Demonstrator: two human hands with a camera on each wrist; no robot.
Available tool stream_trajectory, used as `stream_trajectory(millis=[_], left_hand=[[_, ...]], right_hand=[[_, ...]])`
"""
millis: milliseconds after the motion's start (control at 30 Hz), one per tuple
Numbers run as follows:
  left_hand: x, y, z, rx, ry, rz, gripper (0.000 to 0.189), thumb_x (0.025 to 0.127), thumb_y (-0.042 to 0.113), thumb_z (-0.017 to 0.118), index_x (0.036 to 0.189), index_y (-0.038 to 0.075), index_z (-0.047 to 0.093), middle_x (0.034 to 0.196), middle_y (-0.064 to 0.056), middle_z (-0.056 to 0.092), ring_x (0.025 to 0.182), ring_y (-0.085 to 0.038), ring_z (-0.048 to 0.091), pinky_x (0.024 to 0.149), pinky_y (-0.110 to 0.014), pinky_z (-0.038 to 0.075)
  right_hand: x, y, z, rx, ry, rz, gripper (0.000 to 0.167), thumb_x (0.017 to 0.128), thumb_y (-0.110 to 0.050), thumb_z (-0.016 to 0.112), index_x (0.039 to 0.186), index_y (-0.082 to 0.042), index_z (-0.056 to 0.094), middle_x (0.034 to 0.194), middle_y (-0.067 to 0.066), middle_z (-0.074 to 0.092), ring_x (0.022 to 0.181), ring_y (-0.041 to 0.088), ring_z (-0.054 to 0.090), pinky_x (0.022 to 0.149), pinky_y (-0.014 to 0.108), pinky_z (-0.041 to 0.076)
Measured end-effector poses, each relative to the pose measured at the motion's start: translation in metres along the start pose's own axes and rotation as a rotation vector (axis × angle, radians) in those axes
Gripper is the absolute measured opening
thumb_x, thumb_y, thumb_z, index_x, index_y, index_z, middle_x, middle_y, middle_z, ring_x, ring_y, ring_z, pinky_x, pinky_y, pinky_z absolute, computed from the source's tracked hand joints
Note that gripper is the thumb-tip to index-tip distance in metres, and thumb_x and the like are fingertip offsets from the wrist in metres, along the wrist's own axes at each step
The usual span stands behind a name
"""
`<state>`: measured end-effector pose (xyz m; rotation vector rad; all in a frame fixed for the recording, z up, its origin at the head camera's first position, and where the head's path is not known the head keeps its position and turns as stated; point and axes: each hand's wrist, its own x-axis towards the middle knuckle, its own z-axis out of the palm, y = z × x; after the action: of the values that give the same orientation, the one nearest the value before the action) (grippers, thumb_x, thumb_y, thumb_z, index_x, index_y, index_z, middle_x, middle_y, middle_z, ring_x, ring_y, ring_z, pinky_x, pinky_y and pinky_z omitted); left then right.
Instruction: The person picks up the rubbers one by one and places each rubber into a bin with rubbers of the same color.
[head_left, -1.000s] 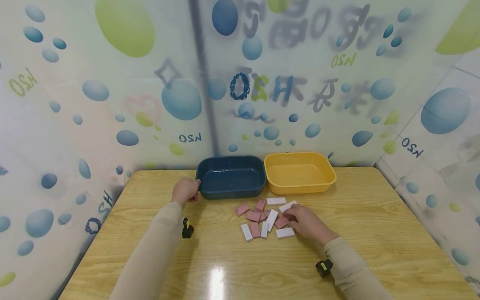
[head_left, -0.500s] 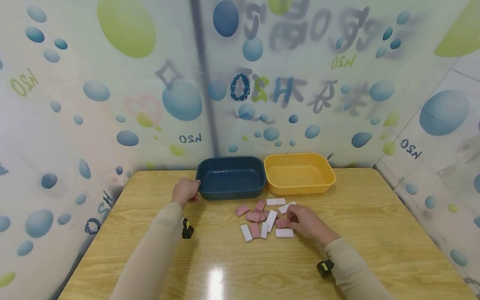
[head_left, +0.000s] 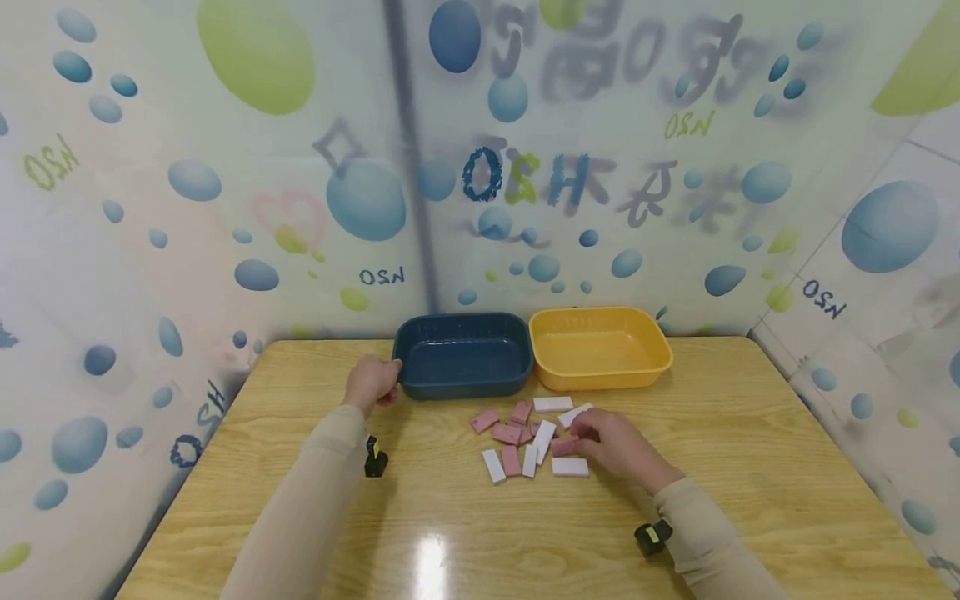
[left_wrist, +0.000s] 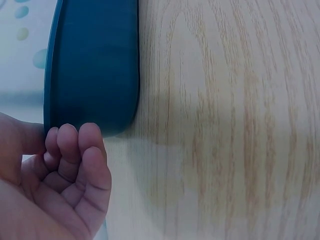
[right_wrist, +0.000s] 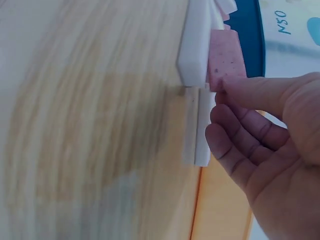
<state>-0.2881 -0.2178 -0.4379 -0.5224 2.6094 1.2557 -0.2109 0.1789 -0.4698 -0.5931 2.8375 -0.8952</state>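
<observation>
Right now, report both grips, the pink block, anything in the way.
Left grip holding blue bin by its end. Right grip pinching pink block. White block between it and yellow bin.

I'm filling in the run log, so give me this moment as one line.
left hand: grips blue tray; right hand: pinches pink block; white blocks: on table; yellow tray: beside blue tray

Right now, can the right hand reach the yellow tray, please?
Probably yes. The right hand, pinching a pink block, is on the near side of the yellow tray; only low white blocks and bare table seem to lie between.
</observation>
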Motion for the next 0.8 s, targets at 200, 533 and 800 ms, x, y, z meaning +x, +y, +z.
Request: stream_trajectory(millis=[200,533,800], left_hand=[[-0.001,0.000,-0.001,0.004,-0.004,0.000,0.042,0.109,0.027,0.048,0.088,-0.004,0.067,0.057,-0.002,0.057,0.053,-0.014,0.058,0.058,-0.030,0.057],[0.001,0.000,0.001,-0.012,-0.002,-0.007,0.040,0.109,0.027,0.048,0.091,-0.004,0.067,0.057,-0.002,0.057,0.052,-0.014,0.058,0.058,-0.031,0.058],[0.002,0.000,0.000,-0.018,-0.001,-0.005,0.039,0.108,0.026,0.048,0.091,-0.004,0.066,0.057,-0.003,0.057,0.052,-0.014,0.058,0.057,-0.031,0.058]], right_hand=[[0.000,-0.003,-0.001,0.041,0.035,-0.037,0.007,0.096,-0.008,0.073,0.099,-0.014,0.072,0.091,-0.005,0.067,0.081,0.011,0.056,0.073,0.030,0.051],[0.004,-0.012,-0.007,0.019,0.125,-0.097,0.007,0.095,-0.004,0.072,0.097,-0.011,0.073,0.089,-0.003,0.068,0.079,0.011,0.057,0.071,0.029,0.052],[0.011,-0.019,-0.010,-0.006,0.202,-0.131,0.008,0.094,-0.003,0.074,0.101,-0.007,0.073,0.092,0.001,0.070,0.079,0.012,0.059,0.071,0.030,0.054]])
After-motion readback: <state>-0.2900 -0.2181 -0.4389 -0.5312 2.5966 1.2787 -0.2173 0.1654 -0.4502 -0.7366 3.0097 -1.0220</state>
